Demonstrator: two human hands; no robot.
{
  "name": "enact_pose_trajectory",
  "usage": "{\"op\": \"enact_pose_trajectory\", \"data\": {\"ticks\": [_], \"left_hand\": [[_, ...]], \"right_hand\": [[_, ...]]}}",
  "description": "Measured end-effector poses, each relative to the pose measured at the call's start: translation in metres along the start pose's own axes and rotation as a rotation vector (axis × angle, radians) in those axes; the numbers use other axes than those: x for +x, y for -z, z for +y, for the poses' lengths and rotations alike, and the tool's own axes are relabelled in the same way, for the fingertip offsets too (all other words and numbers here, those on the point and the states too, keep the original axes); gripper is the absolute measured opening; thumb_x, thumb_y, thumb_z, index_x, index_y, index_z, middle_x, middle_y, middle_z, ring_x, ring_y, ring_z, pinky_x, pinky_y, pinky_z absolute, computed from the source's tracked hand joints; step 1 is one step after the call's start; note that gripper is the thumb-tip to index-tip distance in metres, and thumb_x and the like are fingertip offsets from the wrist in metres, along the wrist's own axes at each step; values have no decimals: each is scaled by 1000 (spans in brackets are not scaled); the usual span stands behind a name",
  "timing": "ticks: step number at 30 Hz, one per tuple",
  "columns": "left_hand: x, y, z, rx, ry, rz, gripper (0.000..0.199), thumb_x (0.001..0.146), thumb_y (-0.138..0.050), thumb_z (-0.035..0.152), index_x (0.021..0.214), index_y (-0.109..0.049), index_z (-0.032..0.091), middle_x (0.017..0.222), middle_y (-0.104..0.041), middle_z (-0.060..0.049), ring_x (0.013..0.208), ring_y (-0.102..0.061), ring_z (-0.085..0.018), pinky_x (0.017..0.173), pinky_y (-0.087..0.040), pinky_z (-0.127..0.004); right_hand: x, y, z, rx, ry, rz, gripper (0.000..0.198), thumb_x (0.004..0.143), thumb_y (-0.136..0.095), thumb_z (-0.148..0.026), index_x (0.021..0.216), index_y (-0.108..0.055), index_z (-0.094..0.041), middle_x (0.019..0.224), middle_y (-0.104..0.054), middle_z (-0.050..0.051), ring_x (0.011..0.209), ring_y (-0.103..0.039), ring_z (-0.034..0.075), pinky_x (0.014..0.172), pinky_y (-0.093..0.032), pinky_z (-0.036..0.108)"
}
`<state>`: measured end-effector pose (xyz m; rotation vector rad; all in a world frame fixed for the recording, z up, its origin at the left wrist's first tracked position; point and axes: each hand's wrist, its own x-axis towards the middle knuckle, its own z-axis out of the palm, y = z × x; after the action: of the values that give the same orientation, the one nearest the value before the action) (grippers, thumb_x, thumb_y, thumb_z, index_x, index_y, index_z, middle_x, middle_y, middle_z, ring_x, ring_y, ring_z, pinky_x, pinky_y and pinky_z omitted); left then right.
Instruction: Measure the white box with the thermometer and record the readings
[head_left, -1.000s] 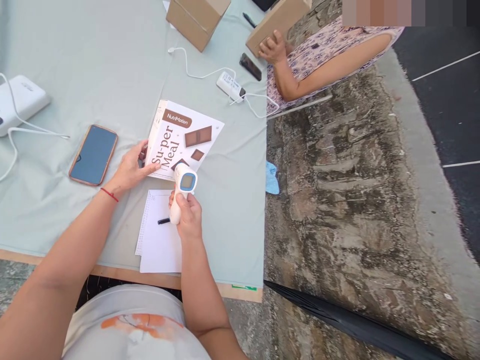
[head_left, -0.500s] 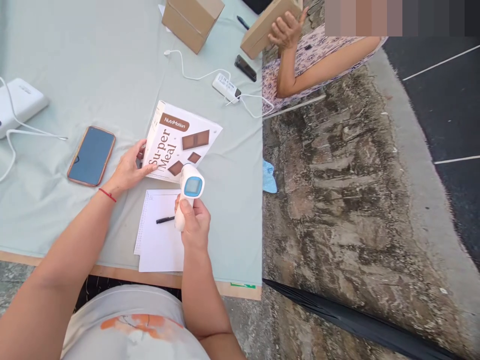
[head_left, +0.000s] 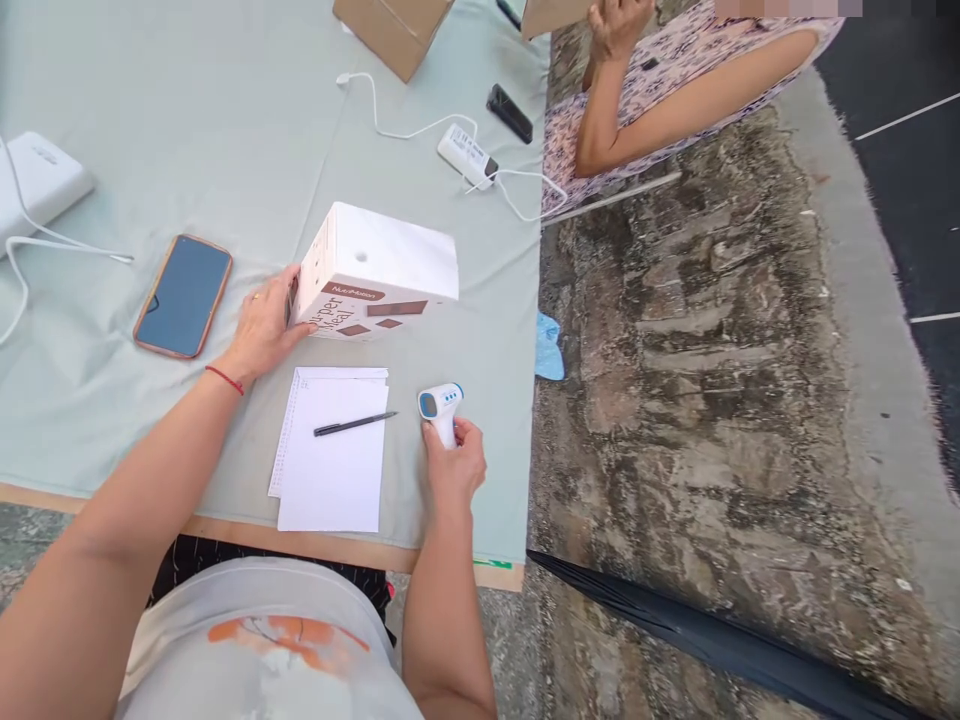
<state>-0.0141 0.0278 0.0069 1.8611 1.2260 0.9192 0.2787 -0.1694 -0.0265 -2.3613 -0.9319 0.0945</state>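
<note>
Left fingers, spread, clasp the white box; right fingers curl around the thermometer.

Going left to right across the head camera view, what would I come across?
White device → phone → papers → thermometer in the right hand → light-blue scrap → the other person's hand. The white box spans above several of these, so I've left it out.

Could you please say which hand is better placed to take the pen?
Probably the right hand, once free of the thermometer: it is nearer the pen; the left hand holds the box.
</note>
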Motion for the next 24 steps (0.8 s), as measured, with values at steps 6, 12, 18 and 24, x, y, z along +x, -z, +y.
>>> {"op": "enact_pose_trajectory", "data": {"ticks": [6,12,18,24], "left_hand": [[-2,6,6,213,185,-39,32,76,-73,45,65,-55,21,71,-57,-4,71,-52,-21,65,-38,-35],[-2,19,12,141,85,-456,41,77,-65,54,55,-57,20,53,-51,0,55,-44,-15,57,-31,-31],[-3,18,16,103,23,-626,35,71,-68,40,100,-75,20,73,-68,-1,61,-58,-16,60,-41,-29],[-3,10,15,325,-43,-650,22,68,-64,31,86,-77,25,63,-65,2,63,-60,-17,57,-38,-27]], "right_hand": [[-18,-5,-14,147,401,-35,36,88,-57,-48,105,-73,-20,103,-57,10,101,-54,25,94,-47,47],[-26,-16,-36,110,625,-317,30,93,-51,-30,109,-76,-28,97,-60,6,94,-53,21,91,-42,43],[-17,-4,-46,161,659,-407,17,92,-55,-30,92,-70,-24,84,-64,4,82,-56,20,84,-42,40],[-48,-15,-97,774,195,-244,18,78,-64,-37,80,-53,-24,71,-59,-3,62,-53,14,65,-46,33]]}}
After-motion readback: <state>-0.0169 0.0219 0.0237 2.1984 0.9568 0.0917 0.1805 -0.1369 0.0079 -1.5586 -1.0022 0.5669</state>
